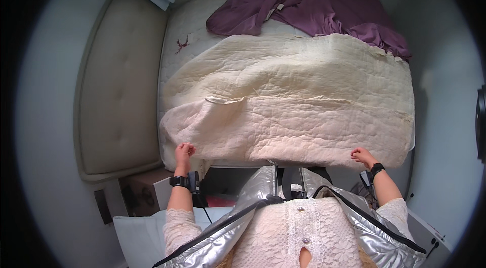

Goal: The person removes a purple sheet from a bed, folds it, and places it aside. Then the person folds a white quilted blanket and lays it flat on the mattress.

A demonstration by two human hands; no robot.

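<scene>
A cream quilted bed pad (288, 66) lies over the mattress (190, 21), its near part folded or overlapped by a pinkish layer (288, 131). My left hand (185, 151) is at the near left corner of this layer, fingers curled. Whether cloth is pinched in them I cannot tell. Over the near right edge is my right hand (362, 156), also with bent fingers; contact with the pad is unclear. A raised lip of fabric runs across the pad's middle, and wrinkles cover its surface.
A crumpled purple sheet (322, 6) is heaped along the far side. The padded headboard (121, 82) stands at left, a wall (444, 97) at right. Near my left arm are a bedside cabinet (140, 192) and a white cushioned item (144, 230). A red mark (182, 44) shows on the mattress.
</scene>
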